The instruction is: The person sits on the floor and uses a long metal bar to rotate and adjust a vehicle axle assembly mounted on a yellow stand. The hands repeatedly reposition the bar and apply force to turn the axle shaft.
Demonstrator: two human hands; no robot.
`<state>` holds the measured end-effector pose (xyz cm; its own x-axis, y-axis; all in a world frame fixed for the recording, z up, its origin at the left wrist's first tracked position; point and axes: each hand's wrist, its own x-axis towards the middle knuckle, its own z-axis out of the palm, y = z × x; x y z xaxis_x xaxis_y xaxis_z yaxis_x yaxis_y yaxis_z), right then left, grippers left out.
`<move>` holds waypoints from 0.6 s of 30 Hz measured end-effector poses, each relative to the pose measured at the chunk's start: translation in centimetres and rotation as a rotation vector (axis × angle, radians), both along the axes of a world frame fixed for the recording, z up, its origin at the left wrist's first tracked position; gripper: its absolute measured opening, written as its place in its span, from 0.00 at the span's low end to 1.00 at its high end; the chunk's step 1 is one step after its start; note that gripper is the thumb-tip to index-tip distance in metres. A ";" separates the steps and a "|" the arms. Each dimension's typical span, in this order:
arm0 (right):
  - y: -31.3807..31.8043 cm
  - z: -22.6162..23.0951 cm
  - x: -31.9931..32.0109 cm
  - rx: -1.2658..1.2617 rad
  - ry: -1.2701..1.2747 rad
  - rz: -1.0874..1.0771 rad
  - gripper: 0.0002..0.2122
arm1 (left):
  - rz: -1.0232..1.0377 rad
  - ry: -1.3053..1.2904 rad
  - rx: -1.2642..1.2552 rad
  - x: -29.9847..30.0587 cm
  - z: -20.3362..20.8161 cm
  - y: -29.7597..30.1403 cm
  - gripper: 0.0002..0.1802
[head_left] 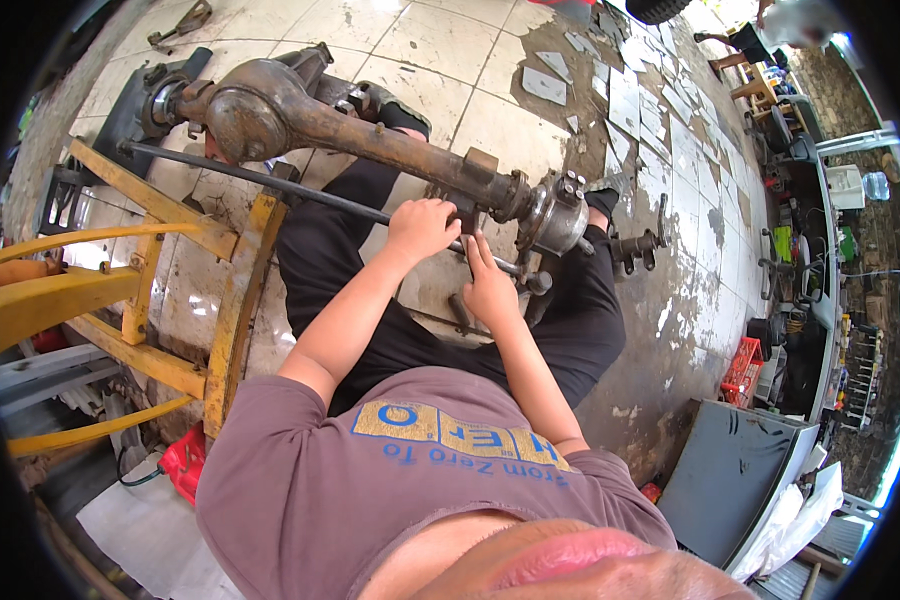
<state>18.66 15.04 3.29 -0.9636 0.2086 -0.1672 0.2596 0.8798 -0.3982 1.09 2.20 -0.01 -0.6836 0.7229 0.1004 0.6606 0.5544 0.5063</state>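
Note:
A rusty vehicle axle housing (pixel 380 145) lies across the floor in front of me, with a round differential bulge (pixel 248 110) at its left and a hub end (pixel 555 215) at its right. Along its near side runs a long dark steel rod (pixel 300 190), which passes close to both hands. My left hand (pixel 425 228) is closed at a bracket under the axle tube; its fingertips and whatever they grip are hidden. Just to the right, my right hand (pixel 490 285) stretches two fingers up to the same bracket (pixel 466 212), holding nothing that I can see.
My legs (pixel 580 310) lie on either side of the work. A yellow metal frame (pixel 240 300) stands close on the left. Broken tiles (pixel 625 100) litter the floor ahead. To the right are a red crate (pixel 743 370), a grey cabinet (pixel 720 470) and another metal part (pixel 640 245).

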 end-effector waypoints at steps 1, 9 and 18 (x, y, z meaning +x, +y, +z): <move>0.1 -0.3 0.7 0.006 -0.008 -0.002 0.46 | -0.003 -0.005 -0.016 0.0 0.2 0.1 0.19; 0.0 0.4 1.2 0.008 -0.066 -0.016 0.46 | 0.004 -0.005 0.013 -0.6 0.8 0.0 0.19; 0.2 0.2 0.9 0.015 -0.025 0.011 0.46 | 0.019 0.017 0.073 -0.2 0.1 0.1 0.17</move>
<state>19.59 15.21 3.53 -0.9615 0.2005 -0.1880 0.2593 0.8886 -0.3783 0.84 2.35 0.08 -0.6950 0.7001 0.1641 0.6592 0.5291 0.5343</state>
